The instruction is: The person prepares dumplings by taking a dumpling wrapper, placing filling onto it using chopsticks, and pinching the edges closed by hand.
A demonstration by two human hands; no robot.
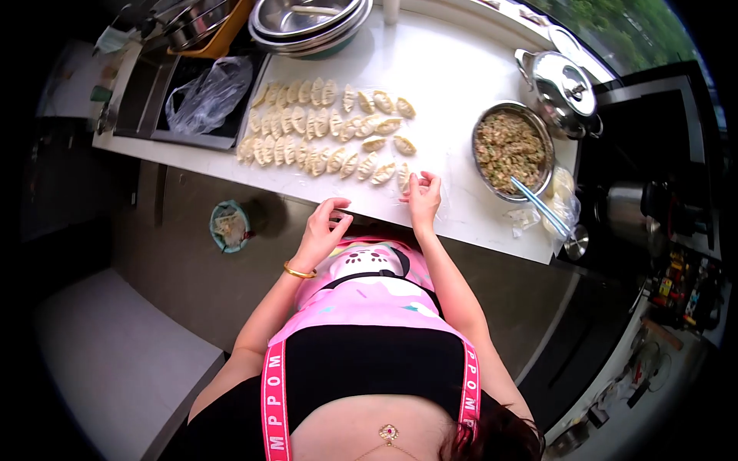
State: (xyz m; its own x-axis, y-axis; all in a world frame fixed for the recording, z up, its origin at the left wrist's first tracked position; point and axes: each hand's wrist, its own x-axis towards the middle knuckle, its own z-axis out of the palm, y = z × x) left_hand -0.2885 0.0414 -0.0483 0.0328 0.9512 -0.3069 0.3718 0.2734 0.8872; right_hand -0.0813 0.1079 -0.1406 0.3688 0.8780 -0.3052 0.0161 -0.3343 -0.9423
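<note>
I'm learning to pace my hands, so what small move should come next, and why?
Probably ease the right hand back from the dumpling at its fingertips, since that dumpling seems to rest on the counter already, at the end of the front row.

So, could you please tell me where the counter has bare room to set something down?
Beyond the dumplings, between the stacked bowls and the lidded pot; also a narrower strip between the dumplings and the filling bowl. It is crowded where that bowl, the pot and the chopsticks bunch.
</note>
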